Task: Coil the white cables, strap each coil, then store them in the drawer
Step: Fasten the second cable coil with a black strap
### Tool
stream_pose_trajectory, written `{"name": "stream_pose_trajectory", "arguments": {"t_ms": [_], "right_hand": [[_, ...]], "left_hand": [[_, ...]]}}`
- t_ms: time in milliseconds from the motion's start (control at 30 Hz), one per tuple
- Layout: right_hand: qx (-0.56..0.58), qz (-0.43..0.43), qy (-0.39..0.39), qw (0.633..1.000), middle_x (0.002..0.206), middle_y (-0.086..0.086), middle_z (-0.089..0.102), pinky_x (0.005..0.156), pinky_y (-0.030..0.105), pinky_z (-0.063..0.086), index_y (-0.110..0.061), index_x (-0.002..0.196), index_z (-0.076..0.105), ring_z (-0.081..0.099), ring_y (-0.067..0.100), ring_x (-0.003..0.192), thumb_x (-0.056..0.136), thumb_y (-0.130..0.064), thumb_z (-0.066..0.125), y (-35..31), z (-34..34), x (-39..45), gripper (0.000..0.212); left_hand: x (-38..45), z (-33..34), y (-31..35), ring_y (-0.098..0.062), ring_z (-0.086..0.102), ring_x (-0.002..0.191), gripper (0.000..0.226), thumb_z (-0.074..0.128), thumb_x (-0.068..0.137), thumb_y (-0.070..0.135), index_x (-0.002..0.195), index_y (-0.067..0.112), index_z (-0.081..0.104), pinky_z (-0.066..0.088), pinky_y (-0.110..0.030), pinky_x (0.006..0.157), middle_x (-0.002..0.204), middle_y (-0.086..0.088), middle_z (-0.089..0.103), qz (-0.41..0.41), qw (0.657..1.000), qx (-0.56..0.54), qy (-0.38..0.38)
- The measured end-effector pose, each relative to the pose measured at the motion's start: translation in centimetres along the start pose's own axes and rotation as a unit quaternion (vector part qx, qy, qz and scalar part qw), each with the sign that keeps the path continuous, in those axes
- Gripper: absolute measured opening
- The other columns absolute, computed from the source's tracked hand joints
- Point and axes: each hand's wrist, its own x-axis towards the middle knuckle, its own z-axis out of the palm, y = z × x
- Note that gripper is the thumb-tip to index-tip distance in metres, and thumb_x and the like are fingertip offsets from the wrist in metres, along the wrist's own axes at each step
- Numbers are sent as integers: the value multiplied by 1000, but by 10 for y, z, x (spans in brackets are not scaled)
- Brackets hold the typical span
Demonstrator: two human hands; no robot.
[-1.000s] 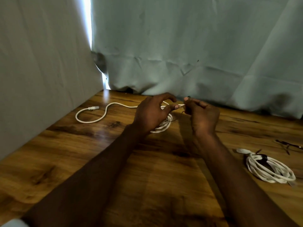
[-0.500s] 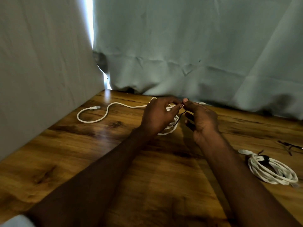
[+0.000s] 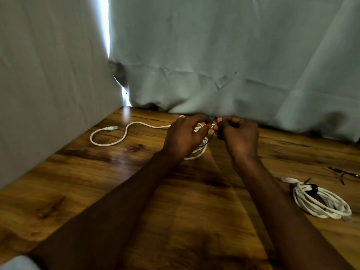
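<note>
Your left hand (image 3: 183, 139) grips the white coil (image 3: 198, 151) just above the desk (image 3: 97, 182); your right hand (image 3: 237, 135) pinches a thin dark strap (image 3: 209, 138) beside it. If the strap slips from your fingers, the loops may spring open, because the long tail (image 3: 116, 136) lies uncoiled.

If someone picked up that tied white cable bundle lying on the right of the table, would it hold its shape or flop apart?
The tied cable bundle would probably stay together, since a dark strap cinches its loops at one end. The unstrapped far loops already splay on the wooden table, so they would likely sag. It looks light and unlikely to roll.
</note>
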Motion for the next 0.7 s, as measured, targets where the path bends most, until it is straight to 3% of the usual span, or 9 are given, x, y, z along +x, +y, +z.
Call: {"name": "stream_pose_trajectory", "arguments": {"t_ms": [267, 400, 700], "right_hand": [[-45, -20, 21, 999, 71, -4, 77, 77, 48, 64, -23, 83, 82, 75, 15, 72, 83, -23, 74, -3, 1, -2, 8], [-84, -33, 28, 996, 70, -3, 75, 73, 40, 63, -18, 87, 84, 72, 13, 67, 84, -23, 73, -4, 0, -3, 11], [-66, 11, -47, 997, 71, -1, 77, 71, 37, 63, -23, 95, 82, 75, 14, 70, 83, -18, 75, -4, -2, -2, 15]], "left_hand": [[-2, -2, 5, -14, 67, 85, 19, 61, 92, 50, 103, 39, 70, 53, -38, 70, 89, 12, 73, 8, 1000, 3, -9], [-1, -2, 2, -12, 67, 83, 20, 60, 92, 50, 102, 37, 71, 54, -38, 72, 88, 12, 73, 11, 1000, -7, -10], [3, 2, -2, -6, 70, 84, 19, 66, 89, 48, 95, 32, 74, 56, -40, 77, 89, 15, 75, -28, 999, -46, -6]]}}
